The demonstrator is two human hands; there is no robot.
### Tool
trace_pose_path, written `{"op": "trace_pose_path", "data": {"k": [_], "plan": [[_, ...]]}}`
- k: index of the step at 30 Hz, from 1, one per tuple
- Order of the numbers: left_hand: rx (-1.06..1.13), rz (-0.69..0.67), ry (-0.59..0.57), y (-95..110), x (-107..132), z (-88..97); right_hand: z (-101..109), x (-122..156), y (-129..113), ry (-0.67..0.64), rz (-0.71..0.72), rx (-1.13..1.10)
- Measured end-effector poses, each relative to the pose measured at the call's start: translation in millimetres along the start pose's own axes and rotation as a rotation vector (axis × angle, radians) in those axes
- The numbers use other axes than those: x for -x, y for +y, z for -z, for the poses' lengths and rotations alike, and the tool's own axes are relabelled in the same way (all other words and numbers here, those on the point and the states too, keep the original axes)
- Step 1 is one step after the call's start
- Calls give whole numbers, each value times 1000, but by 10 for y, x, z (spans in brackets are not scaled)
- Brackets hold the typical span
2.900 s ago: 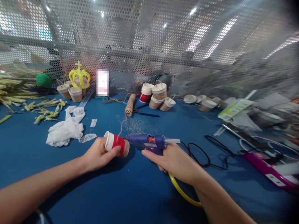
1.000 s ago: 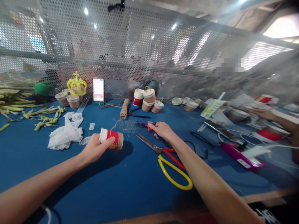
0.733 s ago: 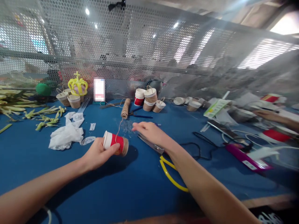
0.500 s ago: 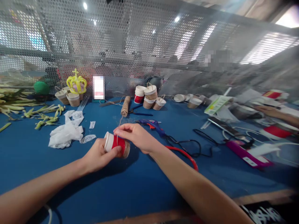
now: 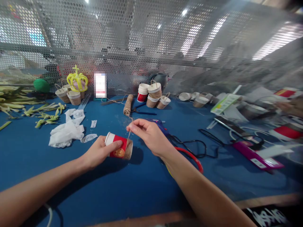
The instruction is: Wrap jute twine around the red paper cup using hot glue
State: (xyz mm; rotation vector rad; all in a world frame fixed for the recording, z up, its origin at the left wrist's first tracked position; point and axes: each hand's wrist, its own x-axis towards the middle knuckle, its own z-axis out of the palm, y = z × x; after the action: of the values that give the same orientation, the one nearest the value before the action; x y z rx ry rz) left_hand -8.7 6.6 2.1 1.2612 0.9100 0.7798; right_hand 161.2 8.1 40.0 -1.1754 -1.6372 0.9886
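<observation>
My left hand (image 5: 98, 153) is wrapped round a red and white paper cup (image 5: 119, 153), tilted on its side with its rim to the left. Brown twine (image 5: 128, 149) is wound round the base end of the cup. Between thumb and fingertips, my right hand (image 5: 149, 134) pinches the strand of twine just above the cup's base. That strand leads back to a twine roll (image 5: 128, 105) lying on the blue table. Partly hidden behind my right hand is a blue glue gun (image 5: 160, 126).
Pliers (image 5: 144, 112) lie beside the roll. Twine-wrapped cups (image 5: 154, 91) stand at the back, near a yellow crown (image 5: 77, 80). White crumpled material (image 5: 66, 135) lies left, a purple power strip (image 5: 257, 155) right. A perforated metal screen (image 5: 118, 47) rises behind.
My right hand has moved right, away from the cup's middle, drawing the strand to its base end. The cup has turned, so a gold emblem now shows.
</observation>
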Motion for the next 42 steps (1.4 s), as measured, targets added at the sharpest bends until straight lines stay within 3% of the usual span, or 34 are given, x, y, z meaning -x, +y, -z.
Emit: {"op": "trace_pose_path", "data": {"k": [19, 42], "plan": [[-27, -100, -18, -23, 86, 0, -26, 20, 24, -37, -43, 112], [-259, -286, 7, -29, 144, 18, -40, 45, 29, -70, -37, 235]]}}
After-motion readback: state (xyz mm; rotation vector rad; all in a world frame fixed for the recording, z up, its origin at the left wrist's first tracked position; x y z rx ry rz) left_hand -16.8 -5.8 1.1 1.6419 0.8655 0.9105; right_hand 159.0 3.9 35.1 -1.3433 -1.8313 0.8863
